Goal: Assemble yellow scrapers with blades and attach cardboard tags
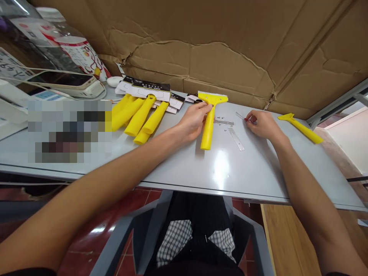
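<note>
The yellow scraper (211, 119) was above the middle of the grey-white table (184, 165), its wide head pointing toward the cardboard (201, 61) and its handle hanging down toward the near edge. The left hand (194, 122) had it pinched — thumb and fingers closed on the upper handle, just below the head. To its right, the right hand (262, 123) gripped a small red-handled tool (246, 120) between the fingertips, the thin metal shaft pointing left toward the scraper.

Between the hands, two flat metal strips (236, 138) lay on the table, one partly behind the scraper's handle, with small screws (225, 130) scattered about them. Beyond the right hand, a second yellow scraper (305, 129) rested near the cardboard, its handle slanting toward the right end of the table.

Left of the left hand lay a cluster of yellow handles (140, 119), their far ends under black-and-white cards (146, 89). Farther left were a phone (64, 78) and a labelled plastic bottle (82, 55) — a pixelated patch hid whatever was in front of them. Below the table edge, dark clothing (198, 214) with checked patches covered the person's lap
</note>
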Demonstrator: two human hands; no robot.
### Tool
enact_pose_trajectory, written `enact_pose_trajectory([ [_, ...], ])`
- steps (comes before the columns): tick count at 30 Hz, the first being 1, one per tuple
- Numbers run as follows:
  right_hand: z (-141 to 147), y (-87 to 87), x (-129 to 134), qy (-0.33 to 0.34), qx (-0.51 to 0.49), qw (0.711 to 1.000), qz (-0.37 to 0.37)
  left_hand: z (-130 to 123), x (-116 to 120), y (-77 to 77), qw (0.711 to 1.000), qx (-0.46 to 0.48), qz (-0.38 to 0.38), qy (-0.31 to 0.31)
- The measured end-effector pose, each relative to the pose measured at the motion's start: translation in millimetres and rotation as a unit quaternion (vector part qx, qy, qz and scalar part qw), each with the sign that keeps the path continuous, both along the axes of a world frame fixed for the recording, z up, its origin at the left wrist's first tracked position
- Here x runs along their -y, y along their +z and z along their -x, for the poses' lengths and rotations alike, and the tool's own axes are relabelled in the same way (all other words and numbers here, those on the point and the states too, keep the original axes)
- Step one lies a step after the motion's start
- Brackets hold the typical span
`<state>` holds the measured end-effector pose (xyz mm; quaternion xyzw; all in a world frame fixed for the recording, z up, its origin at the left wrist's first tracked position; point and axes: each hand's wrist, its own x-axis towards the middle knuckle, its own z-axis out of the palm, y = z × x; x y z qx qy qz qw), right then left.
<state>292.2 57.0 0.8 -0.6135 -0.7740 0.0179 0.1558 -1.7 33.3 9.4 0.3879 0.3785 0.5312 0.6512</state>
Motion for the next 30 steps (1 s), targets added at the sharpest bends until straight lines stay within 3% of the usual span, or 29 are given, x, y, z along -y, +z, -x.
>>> enact_pose_trajectory([
  [4, -2, -1.3, -2, 0.011, 0.004, 1.000, -0.003, 2, -7, -5.1, 0.999, 0.027, 0.003, 0.021],
  [6, 2, -0.1, -1, 0.012, -0.001, 0.999, -0.046, 3, -9, -6.1, 0.999, 0.023, 0.003, 0.032],
  [10, 33, 7.7, 17, 0.018, -0.125, 0.982, -0.139, 4, -10, -7.6, 0.999, 0.036, 0.002, 0.032],
  [12, 59, 12.3, 32, 0.010, -0.250, 0.965, -0.083, 4, -9, -7.9, 0.999, 0.049, 0.000, 0.021],
  [14, 85, 15.9, 47, 0.026, -0.340, 0.939, 0.039, 3, -8, -7.7, 0.998, 0.059, -0.007, 0.011],
  [16, 105, 18.5, 58, 0.043, -0.399, 0.906, 0.138, 1, -6, -7.9, 0.997, 0.067, -0.021, -0.001],
  [19, 117, 21.5, 63, 0.049, -0.442, 0.870, 0.215, 0, -7, -10.5, 0.997, 0.060, -0.046, -0.023],
  [22, 111, 22.5, 57, 0.048, -0.458, 0.849, 0.260, 5, -16, -15.2, 0.999, -0.020, -0.027, -0.033],
  [25, 98, 19.9, 49, 0.029, -0.489, 0.834, 0.255, 18, -33, -17.7, 0.984, -0.154, -0.052, 0.067],
  [28, 90, 15.3, 47, 0.005, -0.532, 0.812, 0.239, 36, -49, -15.3, 0.928, -0.295, -0.152, 0.170],
  [30, 86, 12.3, 49, 0.000, -0.554, 0.798, 0.237, 46, -55, -13.4, 0.879, -0.389, -0.205, 0.186],
])
